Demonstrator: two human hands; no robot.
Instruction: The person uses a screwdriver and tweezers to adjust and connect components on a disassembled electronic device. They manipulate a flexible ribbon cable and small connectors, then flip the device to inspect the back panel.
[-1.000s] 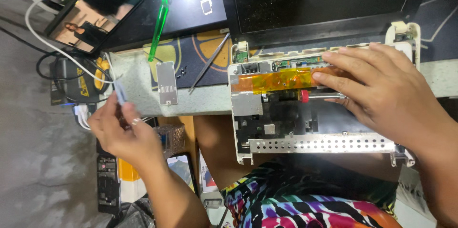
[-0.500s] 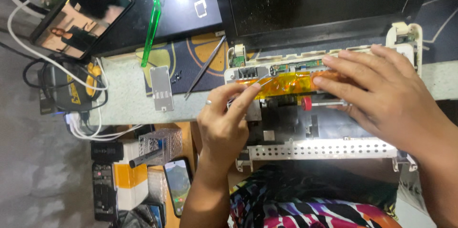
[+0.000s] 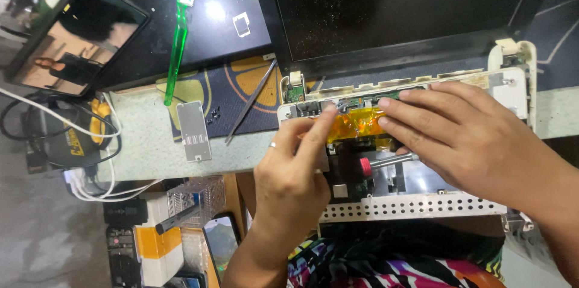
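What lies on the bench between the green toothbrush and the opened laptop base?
In the head view, slim metal tweezers lie slantwise between the green toothbrush and the laptop base, over an orange-patterned mat.

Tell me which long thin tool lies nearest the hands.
The red-tipped screwdriver, under the right hand on the opened laptop; the tweezers and green toothbrush lie farther left.

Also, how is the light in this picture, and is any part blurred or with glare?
Head view: light is even and bright on the hands and the laptop base; a white glare spot sits on the dark mat near the green toothbrush. The left hand and right hand look sharp, without motion blur. The small screen at upper left shows reflections. The laptop screen is dark with dust specks.
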